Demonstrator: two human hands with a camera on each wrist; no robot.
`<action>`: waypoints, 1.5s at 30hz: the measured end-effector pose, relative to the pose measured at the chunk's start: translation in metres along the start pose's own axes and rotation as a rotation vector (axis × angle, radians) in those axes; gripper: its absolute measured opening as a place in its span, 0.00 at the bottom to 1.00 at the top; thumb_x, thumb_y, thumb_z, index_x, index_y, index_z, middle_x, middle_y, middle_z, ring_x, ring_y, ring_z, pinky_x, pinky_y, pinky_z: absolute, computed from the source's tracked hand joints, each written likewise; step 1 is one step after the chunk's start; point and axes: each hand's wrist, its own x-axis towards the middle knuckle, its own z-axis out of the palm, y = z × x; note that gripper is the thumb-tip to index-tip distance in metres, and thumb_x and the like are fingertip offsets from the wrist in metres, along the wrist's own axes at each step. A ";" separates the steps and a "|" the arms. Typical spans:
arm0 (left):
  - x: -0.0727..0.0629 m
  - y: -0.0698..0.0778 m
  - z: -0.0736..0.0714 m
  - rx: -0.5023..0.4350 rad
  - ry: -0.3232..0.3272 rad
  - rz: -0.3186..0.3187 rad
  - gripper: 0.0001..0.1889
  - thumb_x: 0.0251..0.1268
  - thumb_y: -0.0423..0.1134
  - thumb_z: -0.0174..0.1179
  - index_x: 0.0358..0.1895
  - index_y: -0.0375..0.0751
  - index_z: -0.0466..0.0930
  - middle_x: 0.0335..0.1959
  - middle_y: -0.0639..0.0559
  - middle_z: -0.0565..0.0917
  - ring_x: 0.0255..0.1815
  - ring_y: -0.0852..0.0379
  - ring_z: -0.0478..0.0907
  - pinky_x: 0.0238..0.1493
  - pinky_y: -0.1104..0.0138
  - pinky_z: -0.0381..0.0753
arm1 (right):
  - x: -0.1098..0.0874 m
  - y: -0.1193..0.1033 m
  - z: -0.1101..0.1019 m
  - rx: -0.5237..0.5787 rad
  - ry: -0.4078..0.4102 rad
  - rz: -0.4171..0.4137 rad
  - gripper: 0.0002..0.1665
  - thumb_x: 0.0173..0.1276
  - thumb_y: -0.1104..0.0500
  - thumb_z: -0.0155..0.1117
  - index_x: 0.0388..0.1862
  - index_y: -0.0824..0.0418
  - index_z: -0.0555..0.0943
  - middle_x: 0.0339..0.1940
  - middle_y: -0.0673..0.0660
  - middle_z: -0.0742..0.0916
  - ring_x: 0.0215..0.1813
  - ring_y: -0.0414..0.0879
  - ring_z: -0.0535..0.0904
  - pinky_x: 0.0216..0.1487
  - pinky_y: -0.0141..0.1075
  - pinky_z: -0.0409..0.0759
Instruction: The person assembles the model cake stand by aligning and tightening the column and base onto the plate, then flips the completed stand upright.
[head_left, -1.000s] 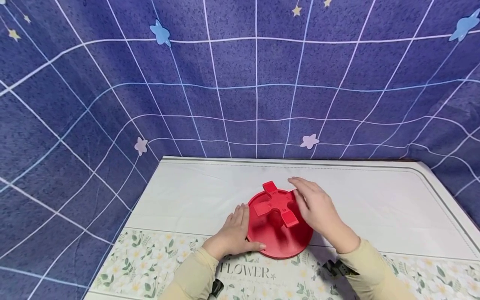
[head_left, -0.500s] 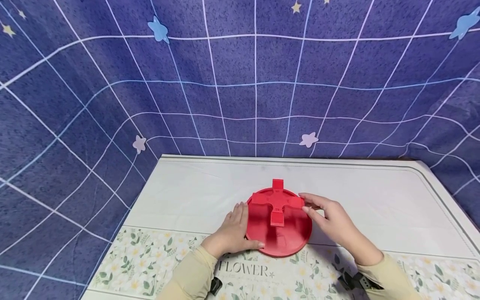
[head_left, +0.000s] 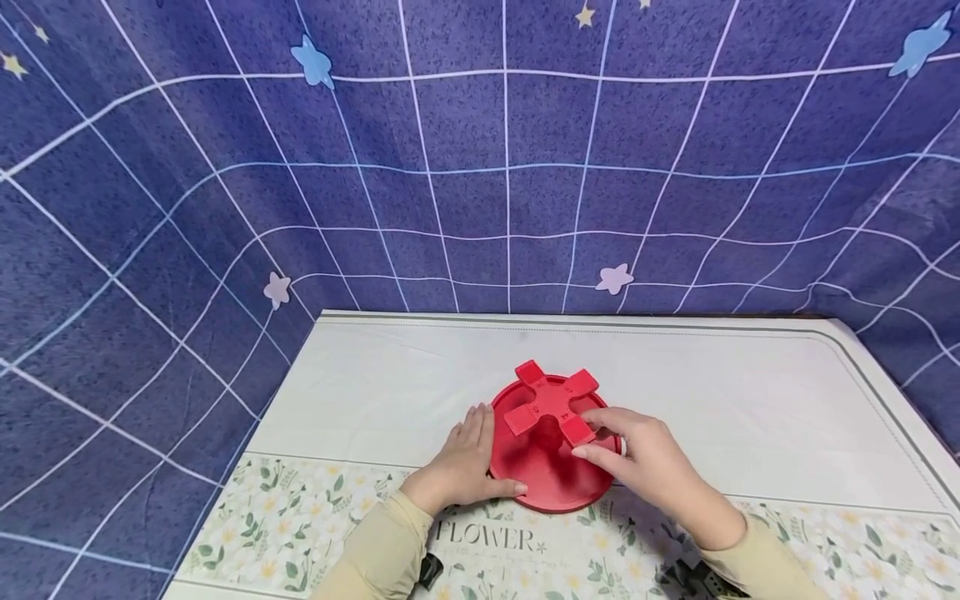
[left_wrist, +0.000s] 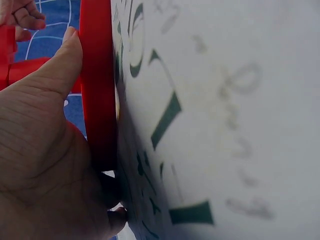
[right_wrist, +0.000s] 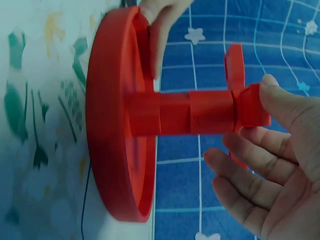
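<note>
A red plastic stand has a round, dish-like base (head_left: 555, 487), a thick central post (right_wrist: 192, 114) and a four-armed cross-shaped top (head_left: 553, 400) with small marks on its arms. My left hand (head_left: 459, 471) rests against the left side of the base, fingers straight along the rim and thumb across the front edge. Seen from the left wrist, that thumb presses on the rim (left_wrist: 97, 100). My right hand (head_left: 648, 454) pinches the front-right arm of the cross between thumb and forefinger. In the right wrist view, the other fingers curve loosely below the arm's end.
The stand sits on a white table cover (head_left: 405, 375) with a floral band (head_left: 292, 517) and printed lettering (head_left: 491, 537) along the front. A blue curtain (head_left: 465, 200) with grid lines and stars hangs behind the table and at both sides.
The cross top has turned clockwise, seen from above. My right hand has moved from beside the cross to its right arm, then toward me with that arm. The left hand and base have stayed put.
</note>
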 end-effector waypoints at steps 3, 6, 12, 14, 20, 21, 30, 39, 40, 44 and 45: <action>-0.001 0.002 -0.001 0.002 0.000 -0.003 0.64 0.52 0.74 0.58 0.77 0.30 0.37 0.79 0.36 0.41 0.79 0.40 0.36 0.75 0.49 0.44 | 0.002 -0.006 0.007 -0.069 0.036 -0.049 0.23 0.50 0.49 0.80 0.43 0.57 0.85 0.37 0.46 0.86 0.32 0.37 0.82 0.34 0.33 0.82; -0.002 0.002 0.000 -0.006 0.004 -0.003 0.64 0.53 0.73 0.59 0.77 0.29 0.38 0.78 0.35 0.42 0.78 0.39 0.36 0.75 0.48 0.44 | 0.004 -0.012 0.013 -0.162 0.074 -0.093 0.26 0.49 0.46 0.80 0.41 0.59 0.85 0.32 0.47 0.86 0.29 0.39 0.81 0.28 0.31 0.79; -0.001 0.001 0.003 -0.007 0.008 0.004 0.63 0.54 0.71 0.60 0.76 0.28 0.38 0.78 0.34 0.42 0.78 0.38 0.36 0.75 0.47 0.44 | 0.005 -0.018 0.016 -0.254 0.100 -0.112 0.29 0.48 0.40 0.78 0.40 0.59 0.85 0.30 0.47 0.86 0.25 0.38 0.79 0.24 0.30 0.75; -0.001 0.001 0.003 -0.010 0.010 0.006 0.63 0.53 0.71 0.60 0.76 0.28 0.38 0.78 0.34 0.42 0.78 0.38 0.37 0.75 0.47 0.44 | 0.005 -0.017 0.013 -0.234 0.118 -0.110 0.28 0.48 0.39 0.78 0.40 0.57 0.85 0.28 0.45 0.85 0.24 0.36 0.77 0.23 0.29 0.74; -0.002 0.000 0.002 0.013 -0.002 -0.001 0.64 0.53 0.73 0.59 0.77 0.29 0.37 0.78 0.35 0.41 0.78 0.39 0.36 0.75 0.48 0.44 | 0.009 -0.007 -0.003 -0.202 0.284 -0.126 0.19 0.53 0.52 0.77 0.43 0.55 0.85 0.31 0.46 0.84 0.24 0.37 0.75 0.22 0.31 0.72; -0.002 0.000 0.002 0.012 -0.001 -0.002 0.64 0.53 0.72 0.59 0.77 0.29 0.37 0.78 0.35 0.41 0.78 0.39 0.36 0.75 0.48 0.44 | 0.011 -0.005 -0.005 -0.209 0.298 -0.120 0.18 0.55 0.55 0.76 0.45 0.56 0.85 0.34 0.47 0.85 0.26 0.38 0.76 0.21 0.32 0.72; -0.003 0.001 0.001 0.009 -0.008 -0.011 0.64 0.53 0.73 0.59 0.77 0.31 0.37 0.79 0.36 0.41 0.79 0.40 0.36 0.75 0.49 0.44 | 0.009 0.011 -0.011 -0.073 0.058 0.010 0.22 0.65 0.65 0.67 0.59 0.62 0.80 0.43 0.53 0.85 0.33 0.37 0.77 0.31 0.34 0.80; -0.002 0.002 -0.002 0.035 -0.009 -0.009 0.64 0.53 0.74 0.57 0.77 0.30 0.37 0.79 0.36 0.41 0.79 0.40 0.36 0.75 0.49 0.44 | 0.002 0.005 -0.010 -0.038 0.034 0.053 0.20 0.59 0.58 0.74 0.50 0.60 0.84 0.37 0.47 0.85 0.31 0.37 0.77 0.30 0.33 0.80; -0.002 0.003 -0.002 0.033 -0.008 -0.007 0.64 0.53 0.74 0.57 0.77 0.30 0.37 0.79 0.36 0.41 0.78 0.40 0.36 0.75 0.49 0.44 | 0.002 0.003 -0.010 -0.046 0.034 0.052 0.20 0.58 0.57 0.75 0.49 0.60 0.84 0.37 0.47 0.85 0.32 0.37 0.77 0.30 0.33 0.79; -0.002 0.002 -0.002 0.027 -0.007 -0.002 0.64 0.53 0.74 0.57 0.77 0.30 0.37 0.79 0.36 0.41 0.78 0.40 0.36 0.75 0.49 0.44 | 0.000 -0.002 -0.005 -0.070 0.039 0.029 0.22 0.55 0.52 0.77 0.47 0.58 0.85 0.34 0.44 0.84 0.30 0.37 0.77 0.29 0.32 0.77; -0.002 0.002 -0.002 0.026 -0.007 -0.001 0.64 0.53 0.74 0.57 0.77 0.30 0.37 0.79 0.36 0.41 0.78 0.40 0.36 0.75 0.49 0.44 | -0.001 -0.004 -0.004 -0.077 0.039 0.022 0.22 0.54 0.50 0.78 0.46 0.58 0.85 0.33 0.44 0.84 0.30 0.36 0.77 0.28 0.31 0.77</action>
